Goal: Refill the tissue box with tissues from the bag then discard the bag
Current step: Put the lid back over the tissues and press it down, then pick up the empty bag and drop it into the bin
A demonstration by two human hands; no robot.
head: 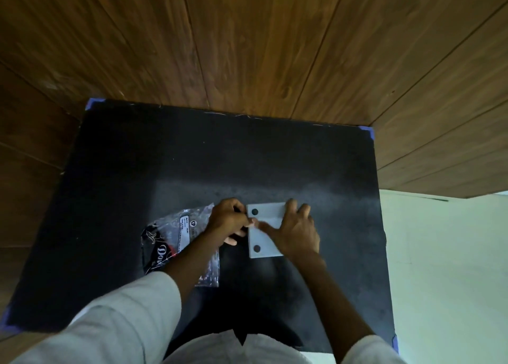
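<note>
A white tissue box (268,212) lies on the black table (192,157), bottom side up, with two dark round pads showing. My right hand (295,230) rests flat on it, fingers spread over its right part. My left hand (229,221) pinches at the box's left edge, fingers curled. To the left, partly under my left forearm, lies a crumpled clear plastic bag (176,237) with black print and a white label. It looks flat; no tissues show in it.
The black table has blue tape at its corners (368,133). A wood-panelled wall (275,39) stands behind and to both sides. A pale floor (445,267) shows at the right.
</note>
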